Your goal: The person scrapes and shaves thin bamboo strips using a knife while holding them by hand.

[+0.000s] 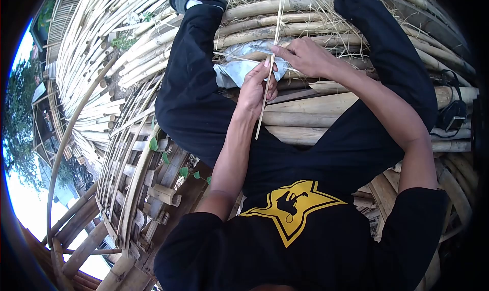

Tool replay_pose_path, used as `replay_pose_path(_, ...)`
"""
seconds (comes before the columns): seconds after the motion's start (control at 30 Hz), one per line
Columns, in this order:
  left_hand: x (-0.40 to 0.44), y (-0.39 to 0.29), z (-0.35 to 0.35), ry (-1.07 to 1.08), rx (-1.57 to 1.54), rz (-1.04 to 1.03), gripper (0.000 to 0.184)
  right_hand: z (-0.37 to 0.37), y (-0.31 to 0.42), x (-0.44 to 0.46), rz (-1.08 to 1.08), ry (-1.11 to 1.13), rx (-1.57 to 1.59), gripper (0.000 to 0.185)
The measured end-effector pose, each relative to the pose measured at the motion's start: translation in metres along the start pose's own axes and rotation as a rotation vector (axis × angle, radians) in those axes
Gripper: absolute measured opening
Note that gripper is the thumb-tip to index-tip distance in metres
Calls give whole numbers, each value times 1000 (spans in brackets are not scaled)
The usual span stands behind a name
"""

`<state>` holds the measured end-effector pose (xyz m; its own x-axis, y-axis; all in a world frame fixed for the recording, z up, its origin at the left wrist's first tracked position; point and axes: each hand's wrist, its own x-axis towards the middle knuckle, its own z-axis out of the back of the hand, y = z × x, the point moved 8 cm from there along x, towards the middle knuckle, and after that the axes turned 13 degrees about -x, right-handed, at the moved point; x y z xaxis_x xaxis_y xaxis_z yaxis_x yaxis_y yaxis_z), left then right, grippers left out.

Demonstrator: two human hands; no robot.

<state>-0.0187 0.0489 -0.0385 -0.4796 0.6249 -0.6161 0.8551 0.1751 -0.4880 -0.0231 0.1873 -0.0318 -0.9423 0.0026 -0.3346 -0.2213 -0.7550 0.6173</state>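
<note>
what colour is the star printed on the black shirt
Yellow, with a black figure inside, in the head view.

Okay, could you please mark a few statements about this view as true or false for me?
1. The left hand grips a thin pale strip. True.
2. The right hand rests on the right knee. False: it is close to the strip, near the left hand.
3. The star on the black shirt is red. False: it is yellow.
4. A crumpled pale sheet lies near the hands. True.
5. The trousers are white. False: they are dark.
</note>
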Motion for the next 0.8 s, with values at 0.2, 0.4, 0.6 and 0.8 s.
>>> replay_pose_path(0.2,4,1,4,11,-84,14,26,-22,-7,6,20,103,279,81)
replay_pose_path(0.4,4,-2,0,49,-167,41,24,-40,1,-13,-186,526,762,80)
replay_pose_path(0.6,6,-8,4,-12,-136,6,23,-13,2,1,45,55,125,85)
replay_pose_path(0.8,7,-7,3,2,-144,-1,17,-12,6,-4,23,94,63,87)
